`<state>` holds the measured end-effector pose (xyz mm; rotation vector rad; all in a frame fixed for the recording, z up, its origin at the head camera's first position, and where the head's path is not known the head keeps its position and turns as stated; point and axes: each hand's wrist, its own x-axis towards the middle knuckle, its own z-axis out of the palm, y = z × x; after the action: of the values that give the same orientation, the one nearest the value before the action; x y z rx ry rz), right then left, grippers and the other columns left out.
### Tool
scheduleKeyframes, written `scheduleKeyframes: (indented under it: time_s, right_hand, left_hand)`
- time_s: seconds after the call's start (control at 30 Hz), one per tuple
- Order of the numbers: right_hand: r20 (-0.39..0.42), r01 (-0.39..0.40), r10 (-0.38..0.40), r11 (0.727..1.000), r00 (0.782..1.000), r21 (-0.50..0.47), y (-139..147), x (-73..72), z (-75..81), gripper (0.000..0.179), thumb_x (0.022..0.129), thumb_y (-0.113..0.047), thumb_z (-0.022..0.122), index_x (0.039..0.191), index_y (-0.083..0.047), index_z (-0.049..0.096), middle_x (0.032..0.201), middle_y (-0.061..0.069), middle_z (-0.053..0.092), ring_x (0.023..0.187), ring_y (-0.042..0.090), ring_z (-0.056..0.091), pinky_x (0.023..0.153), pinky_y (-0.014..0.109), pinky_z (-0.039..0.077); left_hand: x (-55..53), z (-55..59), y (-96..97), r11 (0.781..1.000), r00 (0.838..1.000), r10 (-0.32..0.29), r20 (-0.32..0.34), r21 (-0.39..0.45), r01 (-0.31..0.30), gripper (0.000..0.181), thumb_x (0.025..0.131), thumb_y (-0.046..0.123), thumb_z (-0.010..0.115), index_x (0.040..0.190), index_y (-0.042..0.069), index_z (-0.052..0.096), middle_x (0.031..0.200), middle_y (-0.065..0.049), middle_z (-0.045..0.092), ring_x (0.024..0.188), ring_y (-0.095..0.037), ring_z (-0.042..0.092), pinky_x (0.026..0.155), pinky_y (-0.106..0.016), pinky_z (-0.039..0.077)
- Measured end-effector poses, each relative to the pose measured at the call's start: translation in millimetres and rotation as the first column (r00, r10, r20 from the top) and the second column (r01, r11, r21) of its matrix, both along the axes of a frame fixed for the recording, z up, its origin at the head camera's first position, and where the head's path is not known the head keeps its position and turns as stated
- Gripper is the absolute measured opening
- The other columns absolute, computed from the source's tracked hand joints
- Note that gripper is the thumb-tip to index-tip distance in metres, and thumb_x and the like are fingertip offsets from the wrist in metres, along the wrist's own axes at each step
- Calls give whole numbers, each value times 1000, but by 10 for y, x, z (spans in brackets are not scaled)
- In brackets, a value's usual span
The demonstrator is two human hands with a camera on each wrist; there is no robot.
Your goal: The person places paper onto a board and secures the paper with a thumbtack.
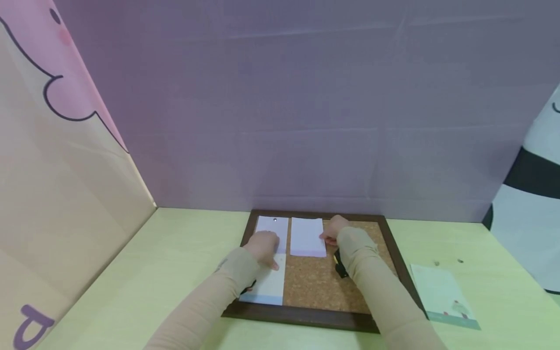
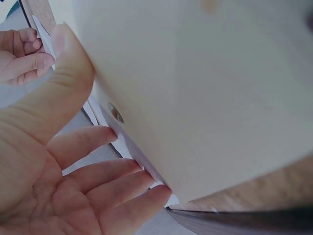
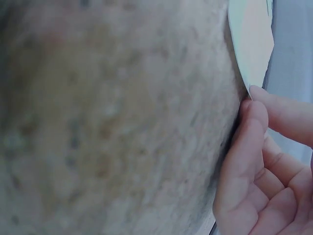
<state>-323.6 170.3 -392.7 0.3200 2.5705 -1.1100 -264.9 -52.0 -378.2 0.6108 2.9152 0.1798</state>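
Note:
A cork board (image 1: 323, 282) in a dark brown frame lies on the pale table. Down its left side are two pale sheets, an upper sheet (image 1: 270, 224) with a round pin (image 1: 275, 219) near its top edge and a lower sheet (image 1: 272, 282) with a blue bottom band. My left hand (image 1: 263, 247) lies over these two, fingers fairly straight and touching paper in the left wrist view. Beside them is a lilac-edged note sheet (image 1: 307, 237) at the top middle. Its right edge is pinched between thumb and forefinger of my right hand (image 1: 335, 229).
Right of the board lies a green-edged sheet (image 1: 444, 294) with small drawings. Two small pins (image 1: 436, 263) sit beyond it on the table (image 1: 192, 248). A purple-grey backdrop (image 1: 306, 121) stands behind, with printed panels at both sides.

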Motion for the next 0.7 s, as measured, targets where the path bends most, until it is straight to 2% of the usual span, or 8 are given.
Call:
scheduleKeyframes:
  time_s: [0.33, 0.37, 0.4, 0.53, 0.6, 0.63, 0.7]
  right_hand:
    - [-17, -3, 4, 998, 1000, 59, -9, 28, 32, 28, 77, -2, 70, 52, -6, 57, 42, -2, 50, 36, 5, 46, 39, 14, 41]
    - [-18, -7, 9, 998, 1000, 69, -7, 32, 33, 29, 77, -3, 70, 51, -6, 57, 42, -2, 50, 36, 5, 46, 39, 14, 41]
    - [-18, -9, 10, 998, 1000, 69, -8, 33, 33, 29, 77, -3, 70, 50, -7, 57, 42, -2, 50, 36, 5, 46, 39, 14, 41]
    - [-11, -7, 8, 998, 1000, 56, -8, 19, 16, 29, 77, -3, 70, 51, -6, 58, 42, -1, 50, 37, 6, 47, 39, 15, 41]
    - [-13, -4, 5, 999, 1000, 50, -3, 7, 3, 27, 77, -3, 71, 53, -5, 58, 43, -1, 51, 37, 6, 47, 39, 15, 42]
    - [-16, -6, 7, 998, 1000, 55, 1, 2, -3, 27, 77, -3, 71, 53, -5, 59, 44, -1, 51, 38, 6, 47, 40, 15, 42]
    - [-20, -9, 10, 998, 1000, 65, 4, -4, -11, 27, 77, -4, 71, 54, -5, 59, 44, 0, 51, 38, 6, 47, 40, 15, 42]
  left_hand:
    - [4, 29, 20, 1000, 1000, 16, 18, -6, -16, 50, 59, 29, 88, 96, 3, 67, 98, -10, 68, 97, -27, 62, 90, -37, 50]
    - [-7, 20, 22, 1000, 1000, 14, 17, -10, -14, 51, 59, 29, 88, 96, 2, 67, 98, -11, 68, 97, -27, 62, 90, -37, 50]
    - [-72, -73, 3, 1000, 1000, -5, 1, -8, 5, 53, 57, 31, 88, 96, 3, 67, 97, -11, 68, 95, -27, 62, 88, -37, 50]
    - [-108, -102, -6, 1000, 1000, -9, 16, -13, 9, 55, 58, 31, 88, 99, 2, 67, 101, -12, 68, 99, -28, 62, 91, -38, 49]
    - [-97, -83, -16, 1000, 1000, -17, 20, -7, 17, 54, 59, 31, 88, 100, 2, 67, 104, -12, 68, 102, -29, 61, 93, -39, 49]
    - [-35, 10, -1, 1000, 999, -2, 39, -7, 2, 52, 61, 28, 87, 101, 2, 66, 107, -13, 67, 105, -30, 61, 96, -39, 47]
    - [-12, 31, -10, 1000, 999, -11, 43, -4, 11, 52, 62, 27, 87, 103, 2, 66, 111, -14, 66, 108, -31, 60, 98, -39, 46]
